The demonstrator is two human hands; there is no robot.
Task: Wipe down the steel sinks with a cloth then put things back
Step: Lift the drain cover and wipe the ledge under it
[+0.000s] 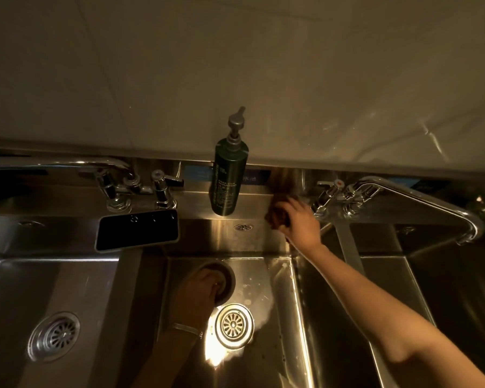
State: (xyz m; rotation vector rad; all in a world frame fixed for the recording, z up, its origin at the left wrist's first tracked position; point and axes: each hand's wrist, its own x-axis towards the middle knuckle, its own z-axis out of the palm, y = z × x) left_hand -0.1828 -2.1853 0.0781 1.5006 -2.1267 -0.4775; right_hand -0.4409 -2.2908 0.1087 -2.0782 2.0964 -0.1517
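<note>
My right hand (298, 222) presses a brown cloth (276, 217) against the steel back ledge of the middle sink (275, 289), beside the right faucet (336, 196). My left hand (199, 289) is low inside the middle basin, its fingers closed on a round dark strainer plug (224, 281) just above the open drain (233, 326). A silver bangle circles my left wrist. The left sink (20, 289) and the right sink (445, 289) flank the middle one.
A dark green pump bottle (226, 180) stands on the ledge behind the middle basin. A black phone (137, 229) lies flat on the ledge under the left faucet (129, 186). The right faucet's long spout (431, 205) reaches over the right basin. A tiled wall rises behind.
</note>
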